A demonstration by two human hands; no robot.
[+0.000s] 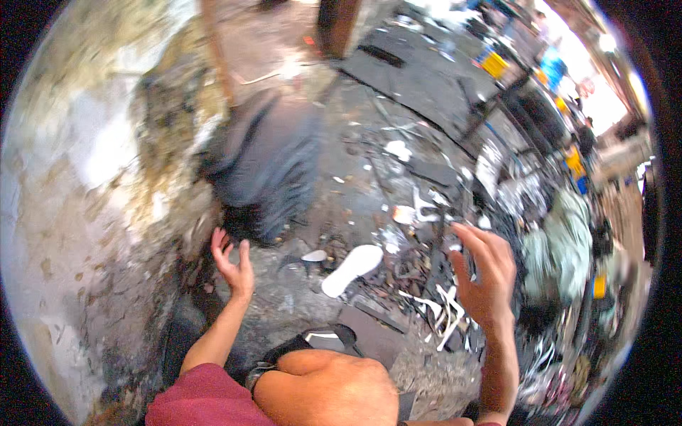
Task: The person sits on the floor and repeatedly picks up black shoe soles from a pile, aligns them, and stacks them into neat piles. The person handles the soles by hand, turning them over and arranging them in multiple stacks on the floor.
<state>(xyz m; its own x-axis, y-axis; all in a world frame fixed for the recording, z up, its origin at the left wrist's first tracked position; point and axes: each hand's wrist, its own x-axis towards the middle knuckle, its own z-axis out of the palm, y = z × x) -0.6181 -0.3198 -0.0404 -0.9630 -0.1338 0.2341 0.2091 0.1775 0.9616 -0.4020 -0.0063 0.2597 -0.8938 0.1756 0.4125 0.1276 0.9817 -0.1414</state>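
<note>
My left hand (233, 268) is raised with its fingers spread and nothing in it, in front of a blurred dark sack-like bundle (273, 160) that leans by the wall. On the right, my right hand (486, 277) hangs over the littered floor; its fingers are bent and stand apart from the thumb, with nothing seen between them. A white shoe insole (352, 270) lies on the ground between the two hands, touched by neither. Left of it is a small pale scrap (314, 255). Branching white offcuts (445, 317) lie beside my right wrist.
A stained, peeling wall (92, 213) rises along the left. My bare knee (330, 390) fills the lower middle. Dark flat sheets (426, 67) cover the floor farther back. Pale green sacks (561, 245) and clear plastic (522, 195) are heaped at the right. A wooden post (337, 28) stands at the back.
</note>
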